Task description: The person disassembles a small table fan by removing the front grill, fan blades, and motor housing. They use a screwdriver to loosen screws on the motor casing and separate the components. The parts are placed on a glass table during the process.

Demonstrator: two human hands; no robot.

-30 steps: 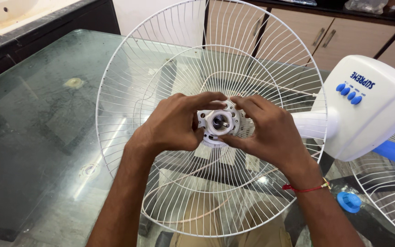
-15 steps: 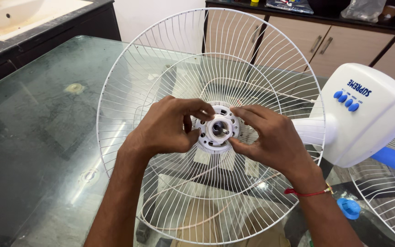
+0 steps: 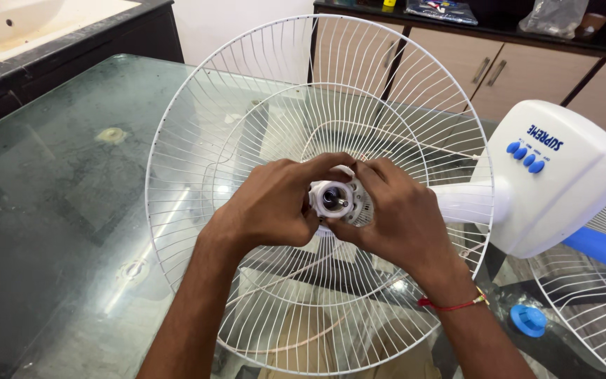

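Two hands: both work at the centre of the fan guard.
Table: dark green glass tabletop (image 3: 57, 210) under everything.
Guard: round white wire fan grille (image 3: 261, 105), standing tilted on the table.
Base: white plastic fan housing with blue buttons (image 3: 562, 189), right of the guard.
Left hand (image 3: 275, 203): fingers pinched on the hub.
Right hand (image 3: 401, 217): fingers closed round the hub's far side.
Hub: small white motor collar with metal shaft (image 3: 334, 198), at the guard's centre, between both hands.
Cap: small blue plastic disc (image 3: 529, 320), lying on the table near the right wrist.

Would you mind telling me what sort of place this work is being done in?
Most likely a home, perhaps a dining area or kitchen: a glass table carries the fan guard, beige cabinets with handles line the far wall, and a sink sits in a dark counter at the left.
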